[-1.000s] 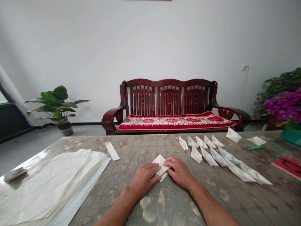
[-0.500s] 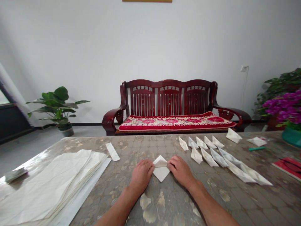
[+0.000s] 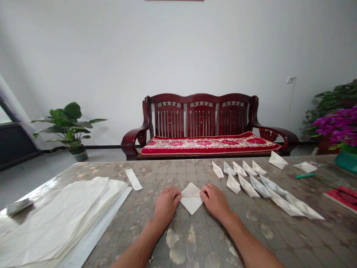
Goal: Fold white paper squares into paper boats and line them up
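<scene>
A small piece of folded white paper (image 3: 191, 201) lies diamond-shaped on the table, a crease running across its middle. My left hand (image 3: 166, 203) pinches its left corner between thumb and curled fingers. At the opposite corner, my right hand (image 3: 214, 199) grips the paper the same way. To the right, several folded paper boats (image 3: 250, 186) stand in rows, the nearest just beyond my right hand.
A stack of white paper sheets (image 3: 52, 219) covers the table's left side, with a paper strip (image 3: 134, 179) beside it. At right lie a green pen (image 3: 306, 175), a red book (image 3: 341, 197) with glasses on it, and a teal flowerpot (image 3: 346, 162). A wooden bench (image 3: 200, 98) stands behind the table.
The folded paper was partly covered by my fingers; now it lies flat and exposed as a diamond. My hands have moved apart to its left and right corners.
</scene>
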The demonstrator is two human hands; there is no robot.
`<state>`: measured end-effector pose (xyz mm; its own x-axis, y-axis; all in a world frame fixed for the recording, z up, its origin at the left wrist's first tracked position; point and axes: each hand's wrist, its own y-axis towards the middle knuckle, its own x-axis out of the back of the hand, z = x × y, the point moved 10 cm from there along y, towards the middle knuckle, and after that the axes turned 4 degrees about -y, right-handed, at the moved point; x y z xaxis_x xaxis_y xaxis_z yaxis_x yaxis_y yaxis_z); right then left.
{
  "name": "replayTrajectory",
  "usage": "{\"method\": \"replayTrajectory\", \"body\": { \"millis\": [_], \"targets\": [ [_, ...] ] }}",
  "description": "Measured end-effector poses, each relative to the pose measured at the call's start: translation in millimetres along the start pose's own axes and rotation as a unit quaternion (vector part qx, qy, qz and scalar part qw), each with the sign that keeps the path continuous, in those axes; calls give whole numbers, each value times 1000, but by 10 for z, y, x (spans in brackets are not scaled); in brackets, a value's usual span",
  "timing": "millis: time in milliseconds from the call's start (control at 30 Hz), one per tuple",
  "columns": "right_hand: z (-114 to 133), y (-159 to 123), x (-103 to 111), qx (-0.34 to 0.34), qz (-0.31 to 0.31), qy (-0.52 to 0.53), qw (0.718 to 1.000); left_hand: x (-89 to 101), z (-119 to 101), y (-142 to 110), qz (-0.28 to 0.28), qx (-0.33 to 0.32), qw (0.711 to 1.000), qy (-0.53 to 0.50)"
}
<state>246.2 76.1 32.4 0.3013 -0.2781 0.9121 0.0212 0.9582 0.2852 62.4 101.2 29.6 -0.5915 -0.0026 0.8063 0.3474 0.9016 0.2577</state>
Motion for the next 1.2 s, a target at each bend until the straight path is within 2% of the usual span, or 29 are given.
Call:
{"method": "replayTrajectory", "body": {
  "millis": [267,667,1200],
  "targets": [
    [18,17,20,-25,6,-53,998,23,105,62,4,48,998,48],
    [18,23,2,-23,12,-85,996,15,102,61,6,30,999,22],
    [30,30,-3,-15,19,-83,996,-39,36,60,23,22,997,77]
  ]
}}
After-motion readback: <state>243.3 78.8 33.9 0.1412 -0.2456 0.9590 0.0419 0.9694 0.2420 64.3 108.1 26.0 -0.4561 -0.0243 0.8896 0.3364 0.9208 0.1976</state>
